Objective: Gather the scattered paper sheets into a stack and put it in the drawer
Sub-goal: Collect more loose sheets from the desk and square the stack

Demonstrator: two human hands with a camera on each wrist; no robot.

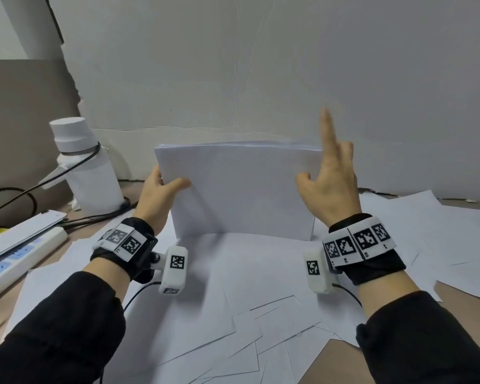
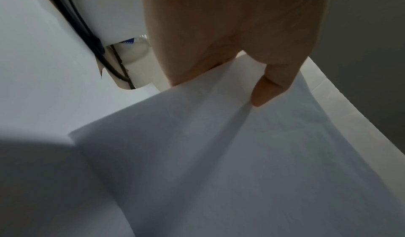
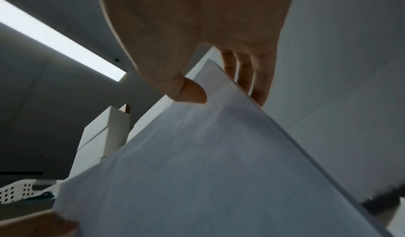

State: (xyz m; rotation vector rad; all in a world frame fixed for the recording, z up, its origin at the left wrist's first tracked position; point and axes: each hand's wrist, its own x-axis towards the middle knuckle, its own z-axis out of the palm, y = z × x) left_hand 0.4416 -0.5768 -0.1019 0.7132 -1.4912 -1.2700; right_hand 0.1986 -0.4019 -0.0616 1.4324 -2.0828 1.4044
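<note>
A stack of white paper point(image 1: 241, 189) stands upright on its lower edge, on top of loose sheets point(image 1: 233, 300) spread over the desk. My left hand point(image 1: 161, 189) grips the stack's left edge, thumb on the front and fingers behind. My right hand point(image 1: 330, 184) holds the right edge, thumb tip on the front face and index finger pointing straight up. In the left wrist view the thumb point(image 2: 269, 88) presses the stack point(image 2: 219, 154). In the right wrist view the stack point(image 3: 197, 154) sits between thumb point(image 3: 192, 93) and fingers point(image 3: 258, 78). No drawer is in view.
More loose sheets point(image 1: 427, 239) lie at the right. At the left stand a white bottle point(image 1: 86, 167), black cables point(image 1: 94, 214), a power strip point(image 1: 20, 259) and a flat white device point(image 1: 22, 231). A white board point(image 1: 261, 65) closes off the back.
</note>
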